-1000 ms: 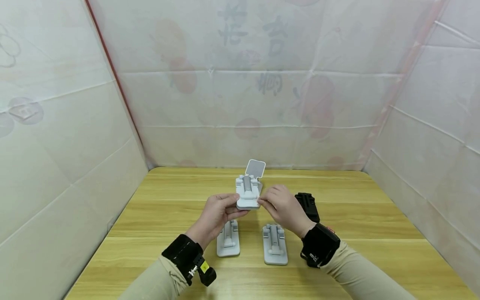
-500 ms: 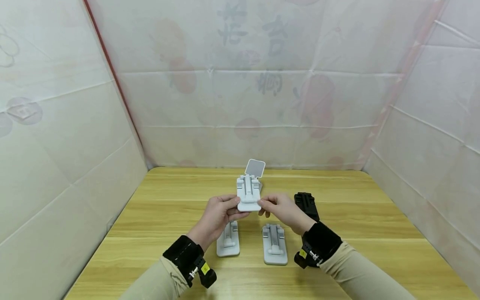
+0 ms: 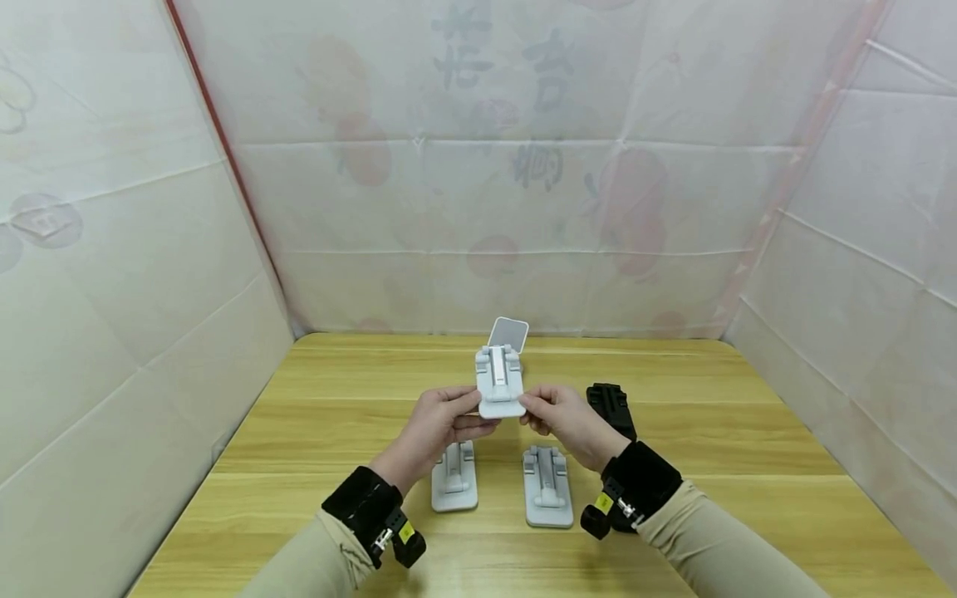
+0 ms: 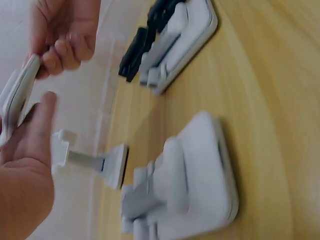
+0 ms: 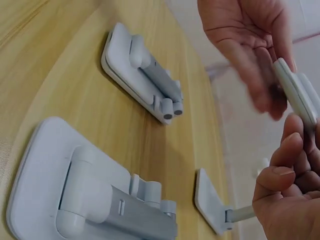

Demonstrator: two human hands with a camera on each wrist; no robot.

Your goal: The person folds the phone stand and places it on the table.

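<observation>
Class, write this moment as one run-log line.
left hand: grips folded white stand | right hand: pinches same stand | table: two white stands, black stand lying flat

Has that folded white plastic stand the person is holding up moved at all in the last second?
Yes, slightly. The folded white plastic stand has drifted right and tilted more upright, judged against the opened white stand behind it, which it now overlaps more.

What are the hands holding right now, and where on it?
Both hands, left hand and right hand, pinch one folded white phone stand at its near bottom corners, lifted above the table.
</observation>
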